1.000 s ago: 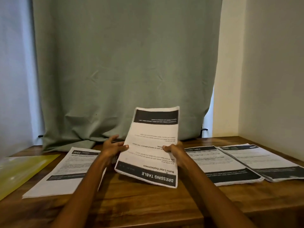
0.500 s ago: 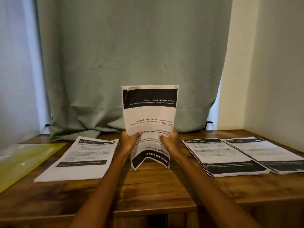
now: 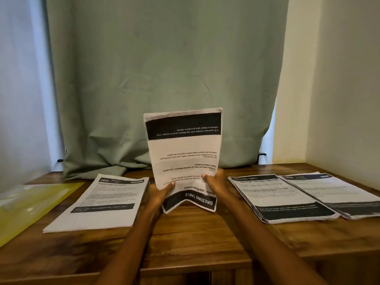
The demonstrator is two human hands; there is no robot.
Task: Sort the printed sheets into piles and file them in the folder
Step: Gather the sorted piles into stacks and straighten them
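Note:
A stack of printed sheets (image 3: 185, 153) headed "DRESSING TABLE" stands upright and upside down at the table's middle, its lower edge buckled against the wood. My left hand (image 3: 159, 193) grips its left side and my right hand (image 3: 216, 182) grips its right side. One pile of sheets (image 3: 102, 202) lies flat to the left. Two overlapping piles, the nearer pile (image 3: 275, 196) and the farther pile (image 3: 333, 192), lie to the right. A yellow folder (image 3: 28, 204) lies at the far left edge.
The wooden table (image 3: 191, 239) runs up to a green curtain (image 3: 160, 79) at the back. A cream wall (image 3: 345, 99) closes the right side. A drop in the table front shows near the bottom centre.
The stack went from leaning back in my hands to standing upright with its lower edge on the table. Both hands shifted down to its lower sides.

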